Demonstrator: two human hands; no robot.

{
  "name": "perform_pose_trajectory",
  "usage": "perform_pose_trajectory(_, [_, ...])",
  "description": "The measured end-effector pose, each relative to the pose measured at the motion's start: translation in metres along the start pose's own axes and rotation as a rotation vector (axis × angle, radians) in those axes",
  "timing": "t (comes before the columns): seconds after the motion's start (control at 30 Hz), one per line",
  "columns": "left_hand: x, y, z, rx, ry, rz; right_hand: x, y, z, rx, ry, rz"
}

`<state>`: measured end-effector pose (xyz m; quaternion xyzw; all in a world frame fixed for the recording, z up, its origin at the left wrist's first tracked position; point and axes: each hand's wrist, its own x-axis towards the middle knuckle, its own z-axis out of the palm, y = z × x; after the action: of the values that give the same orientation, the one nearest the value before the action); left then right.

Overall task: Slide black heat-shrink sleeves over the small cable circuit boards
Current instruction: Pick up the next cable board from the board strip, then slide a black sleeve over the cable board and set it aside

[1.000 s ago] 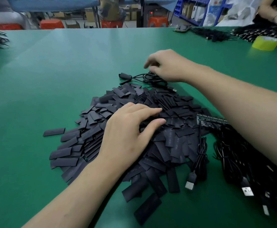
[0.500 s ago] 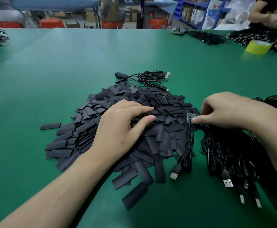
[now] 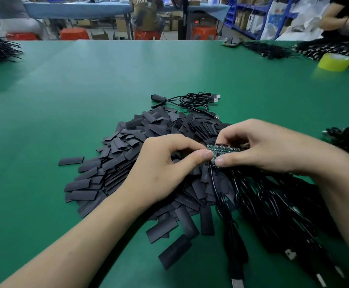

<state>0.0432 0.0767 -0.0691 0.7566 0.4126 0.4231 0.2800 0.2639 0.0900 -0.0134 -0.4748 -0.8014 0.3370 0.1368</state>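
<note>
green table (image 3: 107, 80), red stools (image 3: 74, 34), blue shelving (image 3: 242, 9)

Bare forearms (image 3: 86, 235), bare left hand (image 3: 161, 165), right hand (image 3: 273, 151)

A factory workshop: green worktable (image 3: 86, 84), cable bundles (image 3: 273, 51), storage shelving (image 3: 244, 17).

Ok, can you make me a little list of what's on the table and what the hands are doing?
left hand: pinches the boards' left end
right hand: pinches the boards from the right
boards: green strip, held above the sleeves
sleeves: black pile on the table
cables: black bundle, right side
tape: yellow roll, far right
table: green
</note>
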Motion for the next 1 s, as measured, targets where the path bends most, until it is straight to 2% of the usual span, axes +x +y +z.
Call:
perform_pose_trajectory(0.07, [0.001,-0.003,-0.002,-0.072,-0.046,-0.087,0.001,0.002,0.007,0.040,0.011,-0.030])
perform_pose_trajectory(0.23, [0.003,-0.003,-0.004,-0.247,-0.130,-0.179,0.000,0.008,0.014,0.125,0.109,-0.114])
perform_pose_trajectory(0.47, [0.005,0.002,-0.004,-0.387,-0.190,-0.254,-0.001,0.005,0.023,-0.095,0.266,-0.118])
perform_pose_trajectory(1.0, [0.003,0.012,-0.008,-0.600,-0.288,-0.288,-0.005,0.005,0.019,0.345,0.084,-0.213])
